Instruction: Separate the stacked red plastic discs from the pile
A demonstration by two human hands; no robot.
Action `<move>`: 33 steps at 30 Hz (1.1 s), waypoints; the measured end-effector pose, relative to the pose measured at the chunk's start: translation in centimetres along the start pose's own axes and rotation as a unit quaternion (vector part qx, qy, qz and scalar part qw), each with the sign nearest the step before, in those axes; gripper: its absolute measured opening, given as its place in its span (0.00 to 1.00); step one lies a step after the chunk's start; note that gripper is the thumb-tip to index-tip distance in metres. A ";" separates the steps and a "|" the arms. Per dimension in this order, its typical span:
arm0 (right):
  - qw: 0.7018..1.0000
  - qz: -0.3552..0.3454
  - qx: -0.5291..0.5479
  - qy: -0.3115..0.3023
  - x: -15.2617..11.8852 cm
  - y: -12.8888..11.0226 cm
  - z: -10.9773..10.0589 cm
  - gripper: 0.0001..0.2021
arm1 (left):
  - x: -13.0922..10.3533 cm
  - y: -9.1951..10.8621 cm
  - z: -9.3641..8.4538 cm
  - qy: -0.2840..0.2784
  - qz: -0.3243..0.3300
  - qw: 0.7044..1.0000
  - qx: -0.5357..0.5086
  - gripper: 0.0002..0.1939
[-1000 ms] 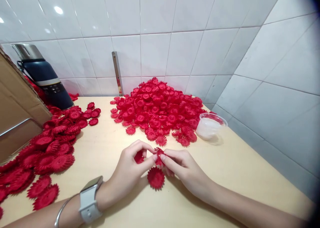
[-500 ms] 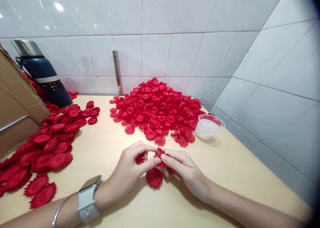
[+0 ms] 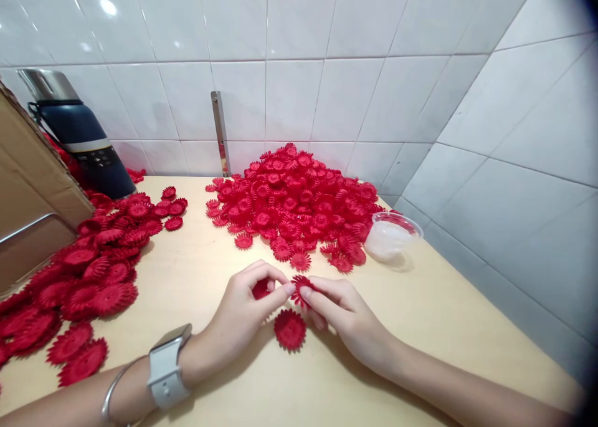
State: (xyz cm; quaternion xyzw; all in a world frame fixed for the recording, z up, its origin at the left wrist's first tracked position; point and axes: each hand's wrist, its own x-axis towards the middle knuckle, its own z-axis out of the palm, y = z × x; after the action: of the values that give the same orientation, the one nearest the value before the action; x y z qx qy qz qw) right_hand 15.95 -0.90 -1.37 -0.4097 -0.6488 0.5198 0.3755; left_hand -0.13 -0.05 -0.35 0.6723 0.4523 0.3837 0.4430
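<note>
A small red fringed flower disc [image 3: 300,288] is held up between both hands, above the table. My right hand [image 3: 343,305] pinches it between thumb and fingers from the right. On its left edge the thumb and index fingertips of my left hand [image 3: 252,302] close together, touching the rim. Another red piece [image 3: 262,288] shows inside the curl of my left hand, partly hidden by the fingers. Just below the hands, a darker red toothed disc [image 3: 289,330] lies flat on the table.
A big heap of red flower discs [image 3: 299,202] stands against the tiled wall. Beside it is a clear plastic tub [image 3: 395,237]. More red discs [image 3: 112,265] spread along the left, by a cardboard box [image 3: 37,190] and a dark blue flask [image 3: 91,140].
My left fingertips have drawn back a little to the left, to the disc's edge. More of the disc's face shows in my right hand. The view has shifted slightly.
</note>
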 end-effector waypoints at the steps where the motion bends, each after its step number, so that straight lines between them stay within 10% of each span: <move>1: 1.000 0.000 -0.003 0.001 0.0 -0.1 0.0 0.17 | 0.0 0.0 0.0 0.012 -0.003 1.000 -0.008 0.07; 33: 0.995 0.006 0.071 -0.064 0.4 -0.1 -0.6 0.17 | -0.1 0.0 -0.2 -0.042 0.032 0.998 0.047 0.05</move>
State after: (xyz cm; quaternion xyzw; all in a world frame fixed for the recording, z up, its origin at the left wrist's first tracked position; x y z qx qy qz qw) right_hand 16.31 -0.33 -1.11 -0.3516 -0.6306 0.5919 0.3582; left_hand -0.29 -0.07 -0.29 0.7218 0.4296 0.3475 0.4167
